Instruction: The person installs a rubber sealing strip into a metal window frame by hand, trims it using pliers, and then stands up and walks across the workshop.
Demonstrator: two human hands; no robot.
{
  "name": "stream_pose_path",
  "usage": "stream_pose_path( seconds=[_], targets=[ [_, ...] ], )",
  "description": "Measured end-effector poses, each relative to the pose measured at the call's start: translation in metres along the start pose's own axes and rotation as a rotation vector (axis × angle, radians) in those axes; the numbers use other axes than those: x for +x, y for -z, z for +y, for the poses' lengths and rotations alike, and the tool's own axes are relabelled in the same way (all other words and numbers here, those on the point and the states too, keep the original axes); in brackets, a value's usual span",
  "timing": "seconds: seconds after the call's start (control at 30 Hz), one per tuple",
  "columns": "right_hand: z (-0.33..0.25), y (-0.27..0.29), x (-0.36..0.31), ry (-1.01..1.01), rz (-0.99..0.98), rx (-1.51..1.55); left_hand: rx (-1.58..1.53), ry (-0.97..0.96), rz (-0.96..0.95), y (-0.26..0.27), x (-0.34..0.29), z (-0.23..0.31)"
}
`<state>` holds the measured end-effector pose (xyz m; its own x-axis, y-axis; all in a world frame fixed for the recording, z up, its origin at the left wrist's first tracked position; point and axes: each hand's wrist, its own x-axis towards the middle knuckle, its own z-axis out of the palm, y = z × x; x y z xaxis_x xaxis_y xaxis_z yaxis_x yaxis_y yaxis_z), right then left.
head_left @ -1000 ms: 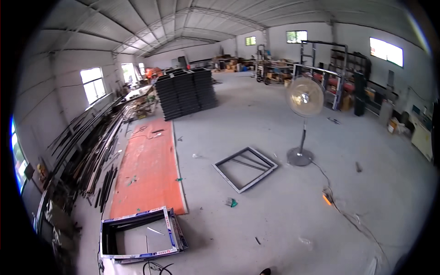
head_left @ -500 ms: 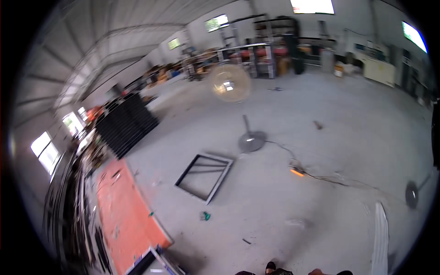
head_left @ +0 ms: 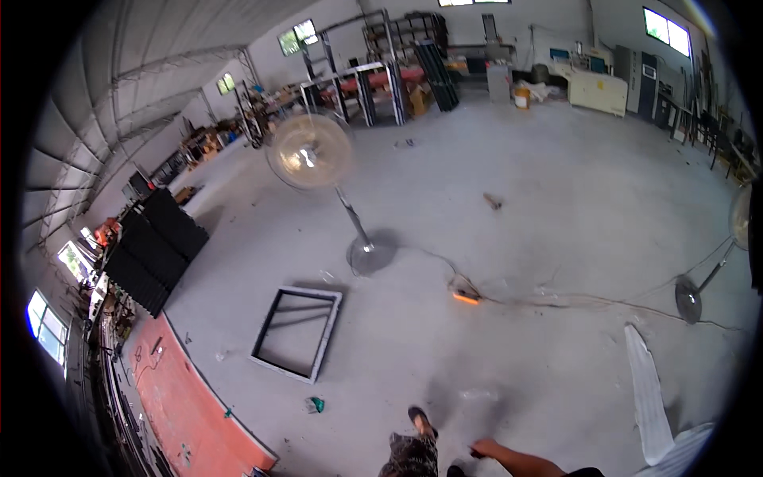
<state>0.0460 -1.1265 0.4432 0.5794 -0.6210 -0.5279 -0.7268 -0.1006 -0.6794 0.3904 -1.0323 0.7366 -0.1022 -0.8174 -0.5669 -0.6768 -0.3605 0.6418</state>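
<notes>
My right hand (head_left: 486, 447) reaches in from the lower edge, low over the grey floor and beside my legs. Its fingers look curled, with a small dark bit at their tips that I cannot make out. My left hand is out of view. My patterned trouser leg (head_left: 413, 455) and a dark shoe (head_left: 418, 414) show left of the hand. Ahead and to the left, a dark rectangular metal frame (head_left: 323, 340) lies flat on the floor, touched by neither hand. A small green and grey item (head_left: 316, 405) lies just below it.
A pedestal fan (head_left: 367, 248) stands ahead, its cable running to an orange-edged power strip (head_left: 466, 298). Another fan (head_left: 688, 300) stands at right, near a long white sheet (head_left: 648, 397). An orange-red board (head_left: 187, 397) and dark stacked panels (head_left: 155, 246) lie left.
My view has turned to the right, so the fan, frame and board sit farther left. My leg and right forearm show more, and the second fan is more visible.
</notes>
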Motion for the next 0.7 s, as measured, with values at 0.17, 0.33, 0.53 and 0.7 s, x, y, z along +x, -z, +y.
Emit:
stream_pose_path(
  seconds=[0.17, 0.33, 0.53, 0.7],
  targets=[
    [-0.108, 0.169, 0.114, -0.152, 0.057, 0.385, 0.033, -0.142, 0.062, -0.009, 0.153, -0.129],
    [-0.063, 0.277, 0.15, -0.55, 0.35, 1.207, -0.128, 0.103, -0.218, 0.13, 0.28, 0.012],
    [0.043, 0.299, 0.098, -0.929, 0.735, 1.267, 0.004, 0.187, -0.409, 0.189, 0.419, 0.031],
    [0.075, 0.319, 0.081, -1.41, 0.227, 1.206, 0.024, 0.123, -0.509, 0.231, 0.559, 0.078]
  ],
)
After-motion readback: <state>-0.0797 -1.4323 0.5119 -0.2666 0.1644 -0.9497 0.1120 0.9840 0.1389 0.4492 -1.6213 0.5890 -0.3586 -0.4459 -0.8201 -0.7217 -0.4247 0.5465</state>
